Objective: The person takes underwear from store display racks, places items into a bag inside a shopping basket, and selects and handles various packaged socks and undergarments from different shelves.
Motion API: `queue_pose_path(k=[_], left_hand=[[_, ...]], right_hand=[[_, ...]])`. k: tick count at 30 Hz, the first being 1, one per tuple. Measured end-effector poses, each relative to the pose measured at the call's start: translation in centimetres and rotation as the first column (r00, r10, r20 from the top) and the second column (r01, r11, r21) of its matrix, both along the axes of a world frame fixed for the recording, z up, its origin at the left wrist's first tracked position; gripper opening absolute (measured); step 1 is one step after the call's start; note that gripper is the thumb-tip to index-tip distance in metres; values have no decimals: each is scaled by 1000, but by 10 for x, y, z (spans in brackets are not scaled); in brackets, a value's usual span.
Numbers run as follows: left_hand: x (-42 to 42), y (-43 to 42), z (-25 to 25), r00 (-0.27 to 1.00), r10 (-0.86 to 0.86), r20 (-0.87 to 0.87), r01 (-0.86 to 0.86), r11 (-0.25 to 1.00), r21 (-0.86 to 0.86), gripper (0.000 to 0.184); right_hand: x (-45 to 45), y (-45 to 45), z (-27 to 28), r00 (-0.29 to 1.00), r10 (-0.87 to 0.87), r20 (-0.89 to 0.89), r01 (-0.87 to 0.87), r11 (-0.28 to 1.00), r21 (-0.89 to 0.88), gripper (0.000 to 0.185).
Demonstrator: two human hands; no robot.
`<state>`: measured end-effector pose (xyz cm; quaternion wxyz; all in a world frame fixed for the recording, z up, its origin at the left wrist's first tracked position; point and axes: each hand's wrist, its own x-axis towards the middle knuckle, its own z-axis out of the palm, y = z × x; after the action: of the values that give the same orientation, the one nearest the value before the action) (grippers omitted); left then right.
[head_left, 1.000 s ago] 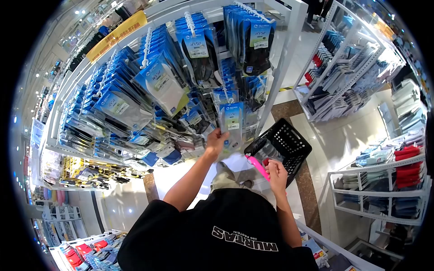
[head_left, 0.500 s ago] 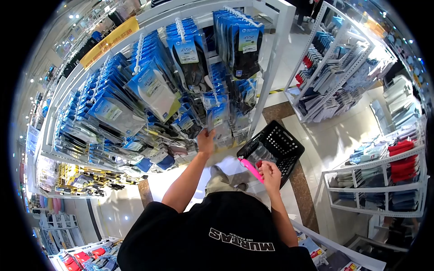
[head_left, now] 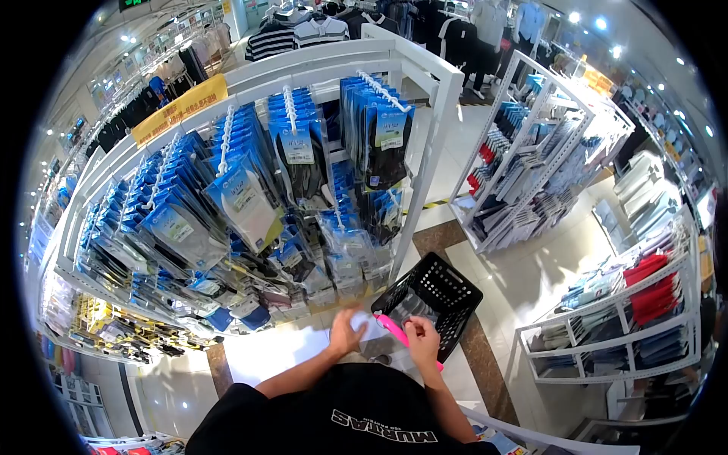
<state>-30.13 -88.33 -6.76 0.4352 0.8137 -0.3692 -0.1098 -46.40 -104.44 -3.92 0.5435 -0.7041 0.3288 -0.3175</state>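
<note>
Two bare hands in frame, both low ctr, in front of a white rack (head_left: pixel 425 189). L hand (head_left: pixel 346 334): fingers spread and a bit blurred, no pack seen in the grip; it's just below the lowest hanging packs, looks apart from them. R hand (head_left: pixel 422 339): fingers curled, positioned over a pink bar (head_left: pixel 392 329); bar runs diag. under hand/wrist, w/ its far tip showing on the other side. Can't tell if R fingers pinch the bar or if it just sits against the wrist.

Black basket (head_left: pixel 447 279) w/ perforated walls is just beyond R hand, tilted, open side facing up toward the cam. Upper end of bar meets the basket's near-L corner; can't tell if joined. Some clear plastic packaging (head_left: pixel 415 303) inside basket, near the L side; contents too small to ID.

Blue-topped packs (head_left: pixel 243 193) hang in dense rows on white hooks (head_left: pixel 290 110) across the rack, approx. 5 rows along the top, more below. Some hold dark items, some pale. Yellow sign (head_left: pixel 182 110) on rack's top L edge. Yellow-trimmed packs (head_left: pixel 125 326) lower L.

Bkgd: 2nd white rack (head_left: pixel 523 152) to R w/ hanging stock, red clothes (head_left: pixel 654 288) on a low shelf far R, striped shirts (head_left: pixel 269 47) up top. Person wears black T-shirt (head_left: pixel 303 413), white print.
</note>
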Motion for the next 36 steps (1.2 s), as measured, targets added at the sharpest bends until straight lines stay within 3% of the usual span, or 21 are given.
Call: queue_pose_path(k=[1, 2, 4, 5, 7, 11, 14, 17, 23, 26, 32, 36], left_hand=[[-17, -9, 19, 999, -33, 15, 33, 999, -4, 54], [-24, -17, 30, 987, -148, 70, 151, 988, -39, 55], [-32, -30, 42, 915, -355, 192, 376, 923, -88, 57], [-33, -34, 44, 906, -369, 209, 388, 920, -55, 58], [-33, -40, 45, 885, -398, 242, 407, 913, 13, 61], [-21, -54, 24, 892, -431, 140, 432, 902, 19, 61], [-19, -65, 9, 885, -433, 172, 439, 899, 3, 61], [-15, -80, 14, 890, -444, 106, 447, 894, -5, 62], [8, -113, 20, 854, -500, 148, 517, 847, -126, 60], [19, -127, 28, 835, -542, 89, 548, 834, -65, 61], [33, -156, 27, 787, -615, 41, 615, 777, -134, 62], [39, -168, 20, 776, -626, 74, 630, 771, -92, 61]], right_hand=[[2, 7, 14, 999, -29, -28, 26, 994, -109, 16], [5, 12, 29, 998, -26, -65, 18, 992, -127, 17], [9, 15, 32, 986, -35, -162, -21, 942, -334, 16], [11, 13, 29, 980, -41, -194, -50, 896, -441, 15], [13, 10, 32, 977, -44, -210, -57, 890, -453, 15], [19, 5, 32, 967, -33, -252, -88, 886, -456, 16], [24, -3, 32, 967, -57, -249, -65, 889, -454, 17], [25, -14, 33, 969, -59, -240, -52, 900, -433, 18], [39, -41, 31, 952, -130, -279, 5, 912, -409, 19], [46, -54, 29, 942, -143, -303, 25, 932, -361, 18], [55, -77, 28, 939, -190, -286, 61, 912, -405, 19], [60, -84, 41, 895, -198, -399, 45, 931, -362, 16]])
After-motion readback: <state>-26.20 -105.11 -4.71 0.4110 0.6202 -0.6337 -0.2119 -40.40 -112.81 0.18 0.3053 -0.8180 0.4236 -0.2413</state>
